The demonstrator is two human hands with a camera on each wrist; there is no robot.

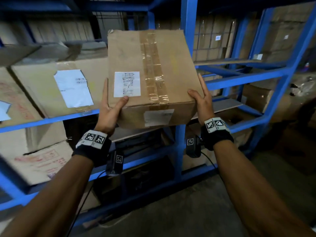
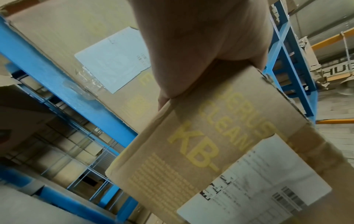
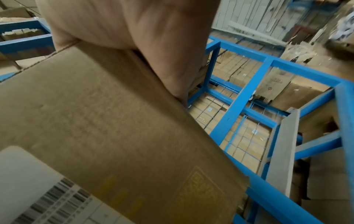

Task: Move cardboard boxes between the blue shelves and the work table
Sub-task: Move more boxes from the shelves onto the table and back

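The blue shelves point(image 1: 188, 48) fill the whole head view. At nine o'clock they carry a large labelled carton point(image 1: 56, 86), with more cartons stacked below it toward seven o'clock; the bays at three o'clock are mostly bare boards and frame. The counter is not in view.

One taped cardboard box point(image 1: 150, 72), marked in yellow print and bearing white shipping labels, is in the air at the centre, just in front of the shelf edge and tilted.

The left hand point(image 1: 109, 106) clamps its left side, thumb over the near top edge. The right hand point(image 1: 203, 101) clamps the right side the same way.

My judgement: this box is mid-transfer, neither shelved nor set down. Which way it is travelling I cannot tell. Many cartons remain shelved.
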